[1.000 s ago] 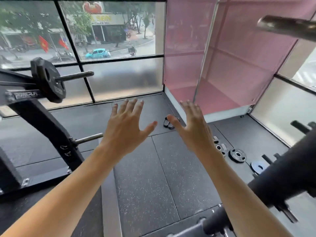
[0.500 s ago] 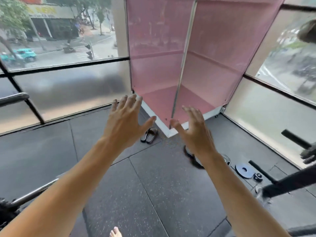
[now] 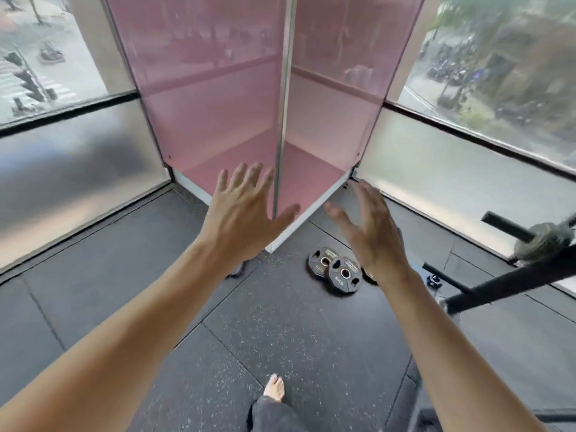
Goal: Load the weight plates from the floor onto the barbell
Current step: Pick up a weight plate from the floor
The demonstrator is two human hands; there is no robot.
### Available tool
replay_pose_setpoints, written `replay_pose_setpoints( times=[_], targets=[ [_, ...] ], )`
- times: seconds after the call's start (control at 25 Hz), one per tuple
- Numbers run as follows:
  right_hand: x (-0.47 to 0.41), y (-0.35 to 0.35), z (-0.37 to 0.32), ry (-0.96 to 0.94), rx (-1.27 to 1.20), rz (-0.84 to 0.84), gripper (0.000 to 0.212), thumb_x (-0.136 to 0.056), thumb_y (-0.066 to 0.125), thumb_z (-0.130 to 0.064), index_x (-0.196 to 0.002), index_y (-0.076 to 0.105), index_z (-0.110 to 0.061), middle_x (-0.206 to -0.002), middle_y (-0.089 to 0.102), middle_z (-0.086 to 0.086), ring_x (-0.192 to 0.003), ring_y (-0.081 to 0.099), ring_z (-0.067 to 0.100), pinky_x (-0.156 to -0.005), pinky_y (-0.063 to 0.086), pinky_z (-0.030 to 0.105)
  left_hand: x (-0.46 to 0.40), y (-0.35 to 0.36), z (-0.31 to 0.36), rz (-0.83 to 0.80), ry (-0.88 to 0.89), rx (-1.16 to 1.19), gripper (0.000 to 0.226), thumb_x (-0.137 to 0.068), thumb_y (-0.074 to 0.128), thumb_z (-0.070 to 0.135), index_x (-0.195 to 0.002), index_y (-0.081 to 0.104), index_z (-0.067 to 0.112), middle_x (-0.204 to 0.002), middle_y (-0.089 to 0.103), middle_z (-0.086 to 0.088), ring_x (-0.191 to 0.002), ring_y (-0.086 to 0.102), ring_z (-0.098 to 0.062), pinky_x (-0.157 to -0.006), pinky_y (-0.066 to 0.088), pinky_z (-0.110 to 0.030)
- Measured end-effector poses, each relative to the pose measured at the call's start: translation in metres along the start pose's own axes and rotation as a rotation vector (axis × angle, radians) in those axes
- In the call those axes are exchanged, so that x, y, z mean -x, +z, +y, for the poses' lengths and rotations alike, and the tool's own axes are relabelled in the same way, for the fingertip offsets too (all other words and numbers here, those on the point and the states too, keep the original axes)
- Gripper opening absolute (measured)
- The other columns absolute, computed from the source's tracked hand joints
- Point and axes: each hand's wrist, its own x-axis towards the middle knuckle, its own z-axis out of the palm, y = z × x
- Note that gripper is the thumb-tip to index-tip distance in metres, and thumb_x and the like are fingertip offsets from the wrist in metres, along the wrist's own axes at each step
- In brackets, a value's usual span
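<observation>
- We see matt black weight plates [image 3: 335, 269] with shiny metal-ringed holes.
- We see a matt, speckled rubbery floor [image 3: 280, 332].
- We see glossy pink panels [image 3: 218, 104] and frosted glass [image 3: 78, 169].

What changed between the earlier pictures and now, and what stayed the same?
The view swung right, away from the rack. The pink glass corner now sits centre, and the round black weight plates on the rubber floor appear nearer. A bare foot has stepped into view. The left hand and right hand stay open, outstretched, holding nothing.

Both hands [image 3: 307, 221] reach empty above floor weight plates [image 3: 335, 269].
</observation>
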Motion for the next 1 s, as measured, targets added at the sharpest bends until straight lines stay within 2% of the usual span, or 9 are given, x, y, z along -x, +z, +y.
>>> replay_pose_setpoints(
  times=[0.08, 0.2, 0.28, 0.44, 0.56, 0.8, 1.0],
  targets=[
    [-0.033, 0.014, 0.022, 0.044, 0.000, 0.031, 0.086, -0.085, 0.031, -0.080, -0.153, 0.031, -0.027, -0.162, 0.028, -0.002, -0.147, 0.028, 0.014, -0.107, 0.037, 0.048, -0.045, 0.021, 0.001, -0.025, 0.052, -0.006, 0.099, -0.083, 0.008, 0.079, -0.158, 0.022, 0.016, -0.164, 0.024, -0.010, -0.153, 0.018, -0.028, -0.124, 0.011, -0.052],
    [-0.091, 0.031, 0.053, 0.116, -0.012, 0.029, 0.087, -0.086, 0.029, -0.080, -0.154, 0.030, -0.026, -0.162, 0.029, -0.001, -0.146, 0.030, 0.014, -0.107, 0.038, 0.050, -0.115, 0.051, -0.002, -0.082, 0.075, -0.002, 0.093, -0.088, 0.016, 0.078, -0.157, 0.022, 0.016, -0.163, 0.024, -0.009, -0.152, 0.018, -0.028, -0.124, 0.012, -0.052],
    [-0.123, 0.033, 0.072, 0.157, -0.010, 0.037, 0.088, -0.085, 0.029, -0.081, -0.154, 0.030, -0.025, -0.161, 0.030, -0.001, -0.146, 0.032, 0.015, -0.106, 0.040, 0.050, -0.156, 0.067, -0.004, -0.119, 0.094, 0.009, 0.090, -0.090, 0.021, 0.076, -0.157, 0.023, 0.015, -0.163, 0.026, -0.010, -0.151, 0.020, -0.028, -0.124, 0.013, -0.053],
    [-0.187, 0.028, 0.116, 0.266, 0.034, 0.048, 0.094, -0.082, 0.026, -0.084, -0.154, 0.031, -0.024, -0.163, 0.027, 0.002, -0.150, 0.026, 0.019, -0.113, 0.035, 0.057, -0.239, 0.106, 0.005, -0.119, 0.140, 0.049, 0.087, -0.092, 0.026, 0.074, -0.155, 0.028, 0.014, -0.161, 0.031, -0.010, -0.149, 0.026, -0.027, -0.124, 0.015, -0.053],
    [-0.218, 0.030, 0.151, 0.343, 0.042, 0.037, 0.091, -0.084, 0.029, -0.082, -0.154, 0.032, -0.025, -0.163, 0.028, 0.003, -0.149, 0.027, 0.020, -0.113, 0.035, 0.055, -0.288, 0.137, 0.023, -0.160, 0.189, 0.089, 0.085, -0.093, 0.030, 0.072, -0.154, 0.029, 0.013, -0.160, 0.031, -0.010, -0.149, 0.025, -0.027, -0.123, 0.015, -0.053],
    [-0.262, 0.044, 0.234, 0.539, 0.133, 0.051, 0.084, -0.090, 0.032, -0.079, -0.154, 0.029, -0.025, -0.165, 0.024, 0.004, -0.151, 0.022, 0.024, -0.112, 0.031, 0.056, -0.392, 0.213, 0.075, -0.261, 0.357, 0.142, 0.083, -0.094, 0.027, 0.069, -0.155, 0.026, 0.012, -0.161, 0.028, -0.013, -0.149, 0.026, -0.030, -0.123, 0.015, -0.053],
    [-0.313, 0.073, 0.313, 0.724, 0.131, 0.047, 0.088, -0.087, 0.034, -0.080, -0.153, 0.033, -0.022, -0.161, 0.032, 0.004, -0.148, 0.030, 0.022, -0.113, 0.034, 0.052, -0.481, 0.318, 0.117, -0.373, 0.471, 0.147, 0.086, -0.092, 0.021, 0.070, -0.152, 0.032, 0.009, -0.155, 0.038, -0.014, -0.142, 0.037, -0.032, -0.117, 0.029, -0.053]
  ],
)
